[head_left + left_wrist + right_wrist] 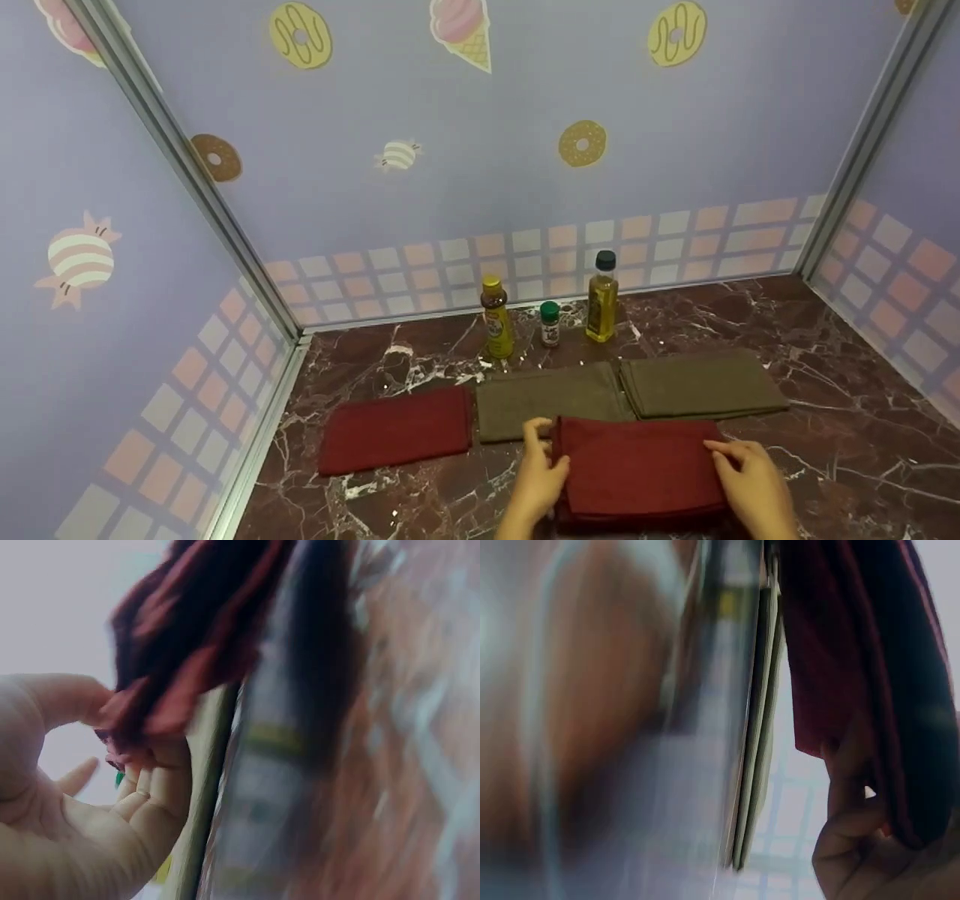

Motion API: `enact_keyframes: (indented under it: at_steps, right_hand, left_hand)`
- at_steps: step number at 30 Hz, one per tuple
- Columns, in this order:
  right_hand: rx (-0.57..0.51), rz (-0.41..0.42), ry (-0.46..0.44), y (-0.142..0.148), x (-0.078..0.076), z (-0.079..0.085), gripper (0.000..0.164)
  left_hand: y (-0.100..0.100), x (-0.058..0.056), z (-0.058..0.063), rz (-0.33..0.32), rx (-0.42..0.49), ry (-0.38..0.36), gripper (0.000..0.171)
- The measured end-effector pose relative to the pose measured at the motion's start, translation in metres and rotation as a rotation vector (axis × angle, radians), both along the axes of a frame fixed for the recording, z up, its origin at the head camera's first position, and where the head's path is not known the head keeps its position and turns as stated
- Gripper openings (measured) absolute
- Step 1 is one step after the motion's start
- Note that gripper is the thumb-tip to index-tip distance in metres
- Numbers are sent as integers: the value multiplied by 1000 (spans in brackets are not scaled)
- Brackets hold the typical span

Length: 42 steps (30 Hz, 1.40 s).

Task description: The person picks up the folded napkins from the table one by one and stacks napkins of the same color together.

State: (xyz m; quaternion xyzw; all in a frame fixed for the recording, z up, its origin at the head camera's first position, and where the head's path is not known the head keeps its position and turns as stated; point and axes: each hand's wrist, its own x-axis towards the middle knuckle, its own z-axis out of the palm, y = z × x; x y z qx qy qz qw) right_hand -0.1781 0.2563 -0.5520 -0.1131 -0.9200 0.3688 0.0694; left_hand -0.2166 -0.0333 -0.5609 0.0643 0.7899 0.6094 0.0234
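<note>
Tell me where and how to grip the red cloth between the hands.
Grip the red cloth at both short ends, left hand coming from the left, right hand from the right. It is a wide rectangle of stacked layers, so pinching through each end should, I judge, keep the layers together.

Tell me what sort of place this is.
Probably a small kitchen-style booth: patterned wall panels enclose a marbled counter, and bottles that look like condiments stand near its back.

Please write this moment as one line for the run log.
left hand: pinches folded red cloth; right hand: holds its opposite end; second red cloth: on table; two olive cloths: side by side
</note>
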Motion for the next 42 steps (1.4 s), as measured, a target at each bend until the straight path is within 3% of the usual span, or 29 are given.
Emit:
enact_keyframes:
  at_steps: [3, 7, 15, 25, 31, 37, 42]
  right_hand:
    - [-26, 21, 48, -19, -8, 2, 31]
    - [-69, 39, 100, -42, -17, 3, 31]
    - [-145, 81, 103, -83, -29, 4, 38]
    - [-153, 142, 116, -116, -41, 6, 43]
    - [-181, 197, 169, -136, -46, 0, 45]
    - [-163, 278, 203, -162, -53, -4, 48]
    - [-124, 351, 246, -183, -62, -5, 49]
  left_hand:
    - [-16, 0, 1, 65, -55, 64, 32]
    - [-35, 1, 0, 162, -126, 113, 21]
    - [-66, 2, -3, 395, -38, 83, 13]
    - [-92, 5, 2, 449, -37, 12, 43]
    - [-112, 7, 1, 485, -46, 75, 51]
    - [-139, 9, 2, 564, -148, 136, 50]
    - [-163, 7, 7, 585, -224, 144, 50]
